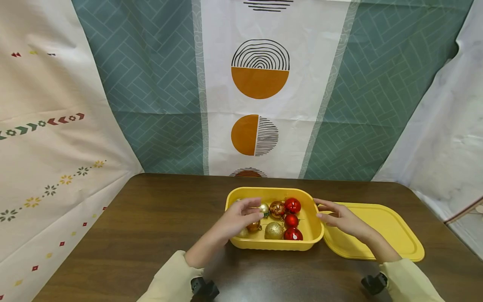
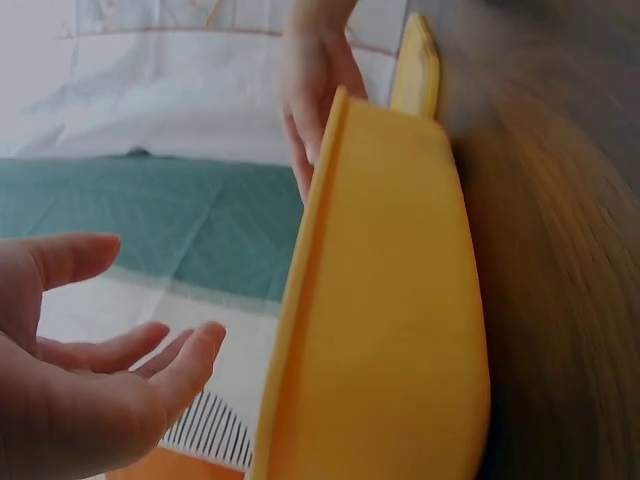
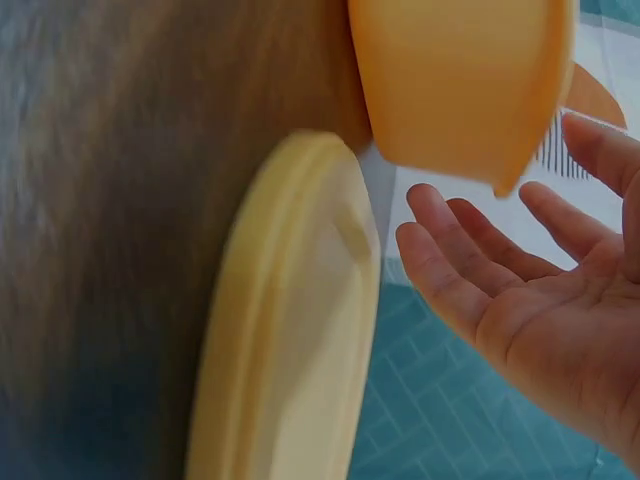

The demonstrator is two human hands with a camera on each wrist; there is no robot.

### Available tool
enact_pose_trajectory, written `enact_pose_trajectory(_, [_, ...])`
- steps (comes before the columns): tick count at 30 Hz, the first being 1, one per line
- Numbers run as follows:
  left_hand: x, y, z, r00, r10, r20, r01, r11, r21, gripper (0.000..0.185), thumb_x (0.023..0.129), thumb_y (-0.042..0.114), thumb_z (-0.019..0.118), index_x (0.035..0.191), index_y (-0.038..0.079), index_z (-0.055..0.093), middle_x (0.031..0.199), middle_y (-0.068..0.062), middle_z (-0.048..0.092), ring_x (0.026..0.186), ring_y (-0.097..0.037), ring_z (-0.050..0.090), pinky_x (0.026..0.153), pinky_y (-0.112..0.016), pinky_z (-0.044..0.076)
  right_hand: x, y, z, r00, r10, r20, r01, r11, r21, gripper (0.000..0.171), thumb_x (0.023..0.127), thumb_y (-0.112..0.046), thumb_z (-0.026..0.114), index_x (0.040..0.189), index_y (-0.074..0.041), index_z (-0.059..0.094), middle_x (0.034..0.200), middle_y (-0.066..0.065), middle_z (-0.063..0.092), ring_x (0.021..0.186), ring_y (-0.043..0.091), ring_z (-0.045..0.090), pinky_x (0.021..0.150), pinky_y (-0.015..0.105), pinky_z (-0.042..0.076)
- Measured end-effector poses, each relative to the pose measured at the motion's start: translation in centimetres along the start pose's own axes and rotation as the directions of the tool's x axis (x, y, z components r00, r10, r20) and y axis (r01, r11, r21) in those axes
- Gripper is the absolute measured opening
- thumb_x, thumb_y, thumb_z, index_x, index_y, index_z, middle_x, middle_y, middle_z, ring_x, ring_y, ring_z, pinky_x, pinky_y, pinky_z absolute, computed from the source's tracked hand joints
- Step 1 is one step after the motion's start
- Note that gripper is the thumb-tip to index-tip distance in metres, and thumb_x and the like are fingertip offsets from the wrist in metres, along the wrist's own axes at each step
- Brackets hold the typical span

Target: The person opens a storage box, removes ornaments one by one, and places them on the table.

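Note:
A yellow plastic box (image 1: 316, 228) stands on the dark wooden table (image 1: 151, 218) and holds several baubles: red ones (image 1: 292, 205), a gold glitter one (image 1: 273, 230) and a copper one (image 1: 277, 208). My left hand (image 1: 241, 216) hovers over the box's left half with relaxed fingers and holds nothing. My right hand (image 1: 337, 216) is open beside the box's right rim, above the yellow lid (image 1: 392, 235). In the left wrist view the box wall (image 2: 390, 300) rises beside my open palm (image 2: 90, 390). The right wrist view shows my open palm (image 3: 540, 290), the box (image 3: 460, 80) and the lid (image 3: 290, 330).
The lid lies flat on the table just right of the box. Patterned cloths hang behind and beside the table, teal (image 1: 151, 84) and white with orange half circles (image 1: 260, 84). Bare tabletop stretches left of the box and along the near edge.

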State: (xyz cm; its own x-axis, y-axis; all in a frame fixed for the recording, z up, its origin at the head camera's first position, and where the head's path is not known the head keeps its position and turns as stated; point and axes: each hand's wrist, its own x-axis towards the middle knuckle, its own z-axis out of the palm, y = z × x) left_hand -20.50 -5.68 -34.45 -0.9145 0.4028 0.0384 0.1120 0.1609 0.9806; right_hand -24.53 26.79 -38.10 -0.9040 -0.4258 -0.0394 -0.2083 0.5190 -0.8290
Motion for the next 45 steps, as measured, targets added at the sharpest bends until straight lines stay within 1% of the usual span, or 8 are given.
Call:
enact_pose_trajectory(5, [-0.4, -0.9, -1.5, 1.000, 0.009, 0.004, -0.009, 0.999, 0.051, 0.045, 0.087, 0.013, 0.061, 0.126, -0.005, 0.048, 0.125, -0.020, 0.051, 0.111, -0.032, 0.052, 0.089, -0.034, 0.046, 0.5, 0.1, 0.8, 0.999, -0.037, 0.009, 0.038, 0.999, -0.013, 0.056, 0.091, -0.023, 0.055, 0.137, 0.002, 0.035, 0.137, 0.030, 0.033, 0.121, 0.049, 0.033, 0.084, 0.043, 0.048])
enact_pose_trajectory(10, [-1.0, -1.5, -2.7, 0.997, 0.042, 0.060, -0.047, 0.995, 0.091, 0.042, 0.086, 0.008, 0.061, 0.123, -0.009, 0.049, 0.121, -0.024, 0.053, 0.107, -0.035, 0.053, 0.085, -0.030, 0.047, 0.6, 0.4, 1.3, 1.000, -0.016, 0.012, 0.016, 1.000, -0.003, 0.056, 0.090, -0.025, 0.056, 0.138, -0.003, 0.036, 0.141, 0.027, 0.029, 0.125, 0.051, 0.025, 0.087, 0.049, 0.045])
enact_pose_trajectory(15, [-1.2, -1.9, -3.5, 0.995, 0.056, 0.081, -0.067, 0.988, 0.137, 0.042, 0.084, 0.004, 0.062, 0.122, -0.011, 0.049, 0.120, -0.026, 0.053, 0.105, -0.037, 0.054, 0.083, -0.029, 0.049, 0.5, 0.7, 1.4, 0.999, 0.022, 0.029, -0.023, 0.999, 0.031, 0.058, 0.090, -0.027, 0.055, 0.141, -0.007, 0.033, 0.143, 0.027, 0.024, 0.126, 0.051, 0.022, 0.084, 0.051, 0.046])
enact_pose_trajectory(19, [-0.9, -2.2, -3.4, 0.994, 0.087, 0.070, -0.102, 0.963, 0.248, 0.041, 0.082, 0.004, 0.065, 0.119, -0.010, 0.053, 0.115, -0.024, 0.057, 0.102, -0.036, 0.056, 0.084, -0.037, 0.048, 0.4, 0.5, 1.4, 0.999, 0.038, 0.034, -0.039, 0.998, 0.039, 0.059, 0.090, -0.027, 0.055, 0.142, -0.010, 0.032, 0.144, 0.027, 0.023, 0.126, 0.050, 0.024, 0.080, 0.044, 0.048])
enact_pose_trajectory(23, [-0.3, -2.7, -2.8, 0.990, 0.128, 0.059, -0.141, 0.904, 0.404, 0.040, 0.080, 0.006, 0.068, 0.115, -0.008, 0.056, 0.111, -0.021, 0.060, 0.099, -0.032, 0.058, 0.085, -0.042, 0.047, 0.4, 0.3, 1.4, 0.998, 0.052, 0.040, -0.054, 0.997, 0.047, 0.059, 0.090, -0.026, 0.055, 0.142, -0.011, 0.032, 0.144, 0.027, 0.023, 0.123, 0.046, 0.029, 0.076, 0.036, 0.047])
enact_pose_trajectory(30, [1.3, -3.3, -1.8, 0.989, 0.145, 0.040, -0.138, 0.765, 0.630, 0.041, 0.076, 0.008, 0.071, 0.113, -0.007, 0.059, 0.106, -0.017, 0.063, 0.094, -0.027, 0.060, 0.082, -0.040, 0.048, 0.4, 0.3, 1.4, 0.997, 0.057, 0.053, -0.061, 0.995, 0.073, 0.061, 0.090, -0.026, 0.055, 0.143, -0.010, 0.030, 0.143, 0.029, 0.023, 0.106, 0.035, 0.042, 0.069, 0.033, 0.046])
enact_pose_trajectory(39, [2.5, -3.6, -0.8, 0.990, 0.143, -0.002, -0.087, 0.617, 0.782, 0.039, 0.073, 0.014, 0.073, 0.107, -0.002, 0.064, 0.103, -0.012, 0.064, 0.095, -0.024, 0.059, 0.082, -0.038, 0.047, 0.5, 0.7, 1.4, 0.995, 0.064, 0.070, -0.071, 0.993, 0.098, 0.060, 0.091, -0.026, 0.053, 0.144, -0.013, 0.028, 0.145, 0.028, 0.020, 0.107, 0.033, 0.045, 0.073, 0.034, 0.049])
enact_pose_trajectory(45, [2.8, -3.8, -0.3, 0.990, 0.143, -0.002, -0.078, 0.551, 0.831, 0.036, 0.071, 0.016, 0.075, 0.103, 0.001, 0.067, 0.098, -0.008, 0.066, 0.090, -0.020, 0.060, 0.077, -0.034, 0.048, 0.4, 0.7, 1.3, 0.994, 0.065, 0.087, -0.075, 0.990, 0.120, 0.061, 0.092, -0.026, 0.052, 0.145, -0.012, 0.025, 0.145, 0.028, 0.017, 0.114, 0.037, 0.045, 0.080, 0.037, 0.051])
